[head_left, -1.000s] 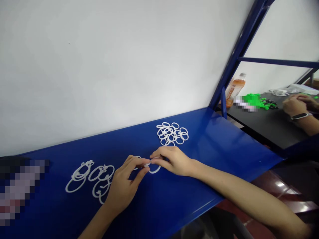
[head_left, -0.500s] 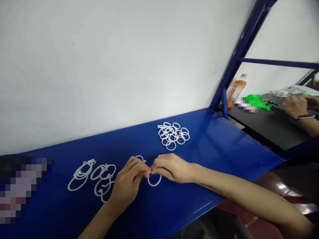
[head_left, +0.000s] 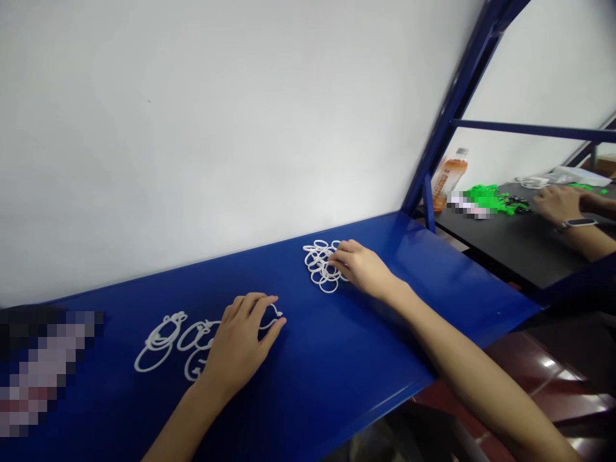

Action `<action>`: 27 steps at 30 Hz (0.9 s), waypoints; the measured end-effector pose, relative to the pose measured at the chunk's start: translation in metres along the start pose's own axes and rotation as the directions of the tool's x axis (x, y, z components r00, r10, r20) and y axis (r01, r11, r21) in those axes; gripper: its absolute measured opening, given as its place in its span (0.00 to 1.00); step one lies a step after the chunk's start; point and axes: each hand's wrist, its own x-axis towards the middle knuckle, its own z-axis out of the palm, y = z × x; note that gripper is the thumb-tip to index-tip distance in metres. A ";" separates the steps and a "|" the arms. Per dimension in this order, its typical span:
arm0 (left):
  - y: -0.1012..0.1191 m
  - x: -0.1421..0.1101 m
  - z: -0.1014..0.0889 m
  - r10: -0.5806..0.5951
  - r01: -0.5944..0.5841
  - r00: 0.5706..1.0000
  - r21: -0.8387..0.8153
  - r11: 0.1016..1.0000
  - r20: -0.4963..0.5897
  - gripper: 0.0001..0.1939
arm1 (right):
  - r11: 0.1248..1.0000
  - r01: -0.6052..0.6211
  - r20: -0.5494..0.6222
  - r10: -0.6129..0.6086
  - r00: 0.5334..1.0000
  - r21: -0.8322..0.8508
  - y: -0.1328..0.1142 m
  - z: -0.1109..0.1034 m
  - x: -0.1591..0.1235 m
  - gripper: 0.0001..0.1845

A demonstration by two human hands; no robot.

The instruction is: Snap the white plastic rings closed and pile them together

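Currently, left hand [head_left: 240,340] agape and empty, right hand [head_left: 363,266] across white rings [head_left: 323,271], hold unclear, bottle [head_left: 449,183] beyond blue post [head_left: 453,109]

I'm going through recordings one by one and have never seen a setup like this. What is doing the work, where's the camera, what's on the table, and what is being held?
There is no machine here: a person works with two bare hands. The camera sits on that person's head, looking forward and down, so the arms enter from below.

On the blue table lies a pile of white rings, with more white loops to the left. The right hand has its fingertips at the pile; whether it grips a ring can't be told. The left hand is open, thumb and fingers spread around a single white loop.

At right, another person's hand is over a black table with green items and a bottle.
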 end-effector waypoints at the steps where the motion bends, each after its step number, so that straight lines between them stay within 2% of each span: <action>1: -0.003 -0.001 0.001 -0.010 0.010 1.000 0.035 0.999 0.019 0.18 | 1.000 -0.021 0.019 0.021 1.000 -0.001 0.007 -0.003 0.000 0.11; 5: -0.010 -0.004 0.007 -0.045 0.036 0.995 0.096 0.995 0.094 0.24 | 0.999 -0.037 0.090 0.035 0.995 0.027 0.025 -0.009 -0.001 0.09; 9: -0.009 -0.004 0.008 -0.067 0.055 0.987 0.085 0.995 0.144 0.21 | 0.999 -0.014 0.145 0.008 0.989 0.039 0.030 -0.011 -0.005 0.09; 13: -0.007 -0.002 0.005 -0.069 0.062 0.989 0.061 0.996 0.127 0.19 | 1.000 -0.017 0.204 0.012 0.979 0.022 0.031 -0.010 -0.007 0.08; 18: -0.006 -0.002 0.006 -0.074 0.069 0.991 0.049 0.996 0.112 0.19 | 0.996 -0.078 0.200 0.087 0.976 -0.054 0.027 -0.004 -0.007 0.06; 27: -0.009 -0.005 0.009 -0.037 0.030 0.991 0.057 0.998 0.128 0.22 | 0.989 -0.116 0.230 0.134 0.964 -0.089 0.022 -0.004 -0.006 0.06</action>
